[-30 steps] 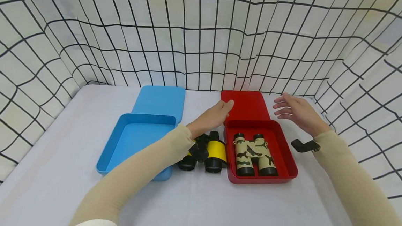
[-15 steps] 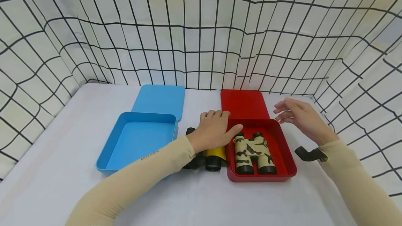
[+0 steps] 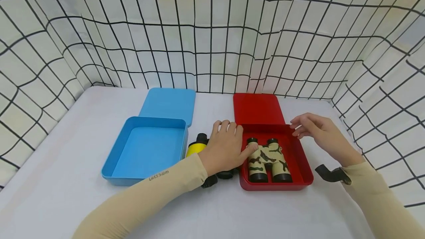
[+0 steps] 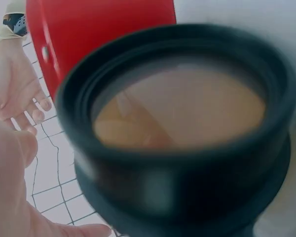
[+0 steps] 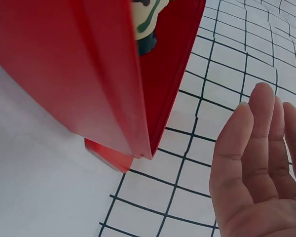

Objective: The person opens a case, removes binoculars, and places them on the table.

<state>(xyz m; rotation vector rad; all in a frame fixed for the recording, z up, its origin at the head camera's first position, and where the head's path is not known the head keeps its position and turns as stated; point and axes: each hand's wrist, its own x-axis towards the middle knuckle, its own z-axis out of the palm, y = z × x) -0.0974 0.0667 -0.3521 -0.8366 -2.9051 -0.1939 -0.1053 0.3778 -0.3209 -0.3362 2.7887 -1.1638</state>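
My left hand (image 3: 225, 146) is palm down over black and yellow binoculars (image 3: 197, 148) between the two boxes, hiding most of them. In the left wrist view a large black-rimmed lens (image 4: 180, 108) fills the middle, with the thumb and a finger apart from it at the left; no grip shows. Camouflage binoculars (image 3: 267, 160) lie inside the open red box (image 3: 275, 186), close to my left thumb. Beside that box's back right corner hovers my right hand (image 3: 315, 130), its fingers loosely bent and holding nothing. In the right wrist view it stands apart from the box wall (image 5: 79, 64).
To the left is an open blue box (image 3: 144, 150), its lid (image 3: 169, 104) folded back flat behind it. The red lid (image 3: 259, 108) lies back the same way. A white cloth covers the table (image 3: 66, 146). Grid-patterned walls (image 3: 212, 28) enclose the back and sides.
My left hand has come down and toward me from near the red lid onto the black and yellow binoculars. My right hand has lowered slightly toward me, beside the red box's corner.
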